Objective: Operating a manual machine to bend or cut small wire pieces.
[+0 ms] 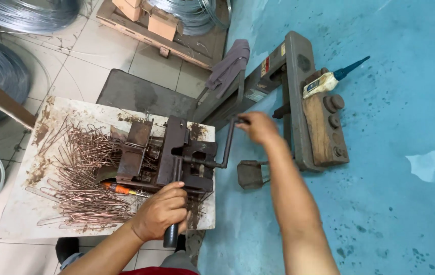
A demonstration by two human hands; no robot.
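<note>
Nearest me, my left hand [162,213] is curled tight around the dark lever handle [171,231] at the front of the rusty bending jig [169,158], knuckles up, wrist bent in from the lower left. My right arm stretches forward, and the right hand [259,127] has its fingers clamped on the top of the crank handle [227,145] that runs into the jig's right side. The jig sits on a stained white board [19,214]; left of it lies a heap of bent copper-coloured wire pieces [85,173], with an orange-handled screwdriver [121,189] against the pile. Farther off, a grey metal frame [299,102] carries a wooden block [319,127] and a pale bottle with a blue nozzle [332,79]. Wire coils [29,12] and cardboard boxes [161,23] lie beyond
</note>
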